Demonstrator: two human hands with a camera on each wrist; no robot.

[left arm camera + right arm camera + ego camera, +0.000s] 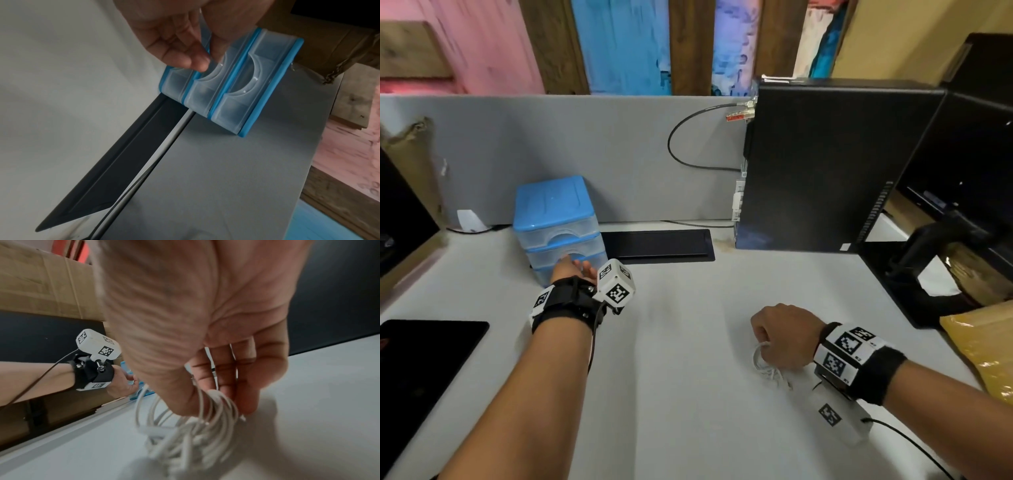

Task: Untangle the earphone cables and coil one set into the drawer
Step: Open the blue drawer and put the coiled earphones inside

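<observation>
A small blue drawer unit (558, 233) with translucent drawers stands at the back of the white desk (688, 342); all drawers look pushed in. My left hand (571, 269) reaches its middle drawer. In the left wrist view the curled fingers (197, 63) sit at that drawer's handle recess (213, 74), thumb on the front. My right hand (780, 335) rests low over the desk at the right and grips a coiled white earphone cable (767, 363). The right wrist view shows the cable loops (201, 423) hanging round the fingers (224, 374), blurred. No second set is visible.
A black computer tower (825, 164) stands at the back right, with a monitor stand (928, 274) beside it. A black cable-slot cover (657, 245) lies right of the drawers. A dark pad (424, 356) lies front left, a yellow envelope (983, 349) far right. A grey partition (585, 144) backs the desk.
</observation>
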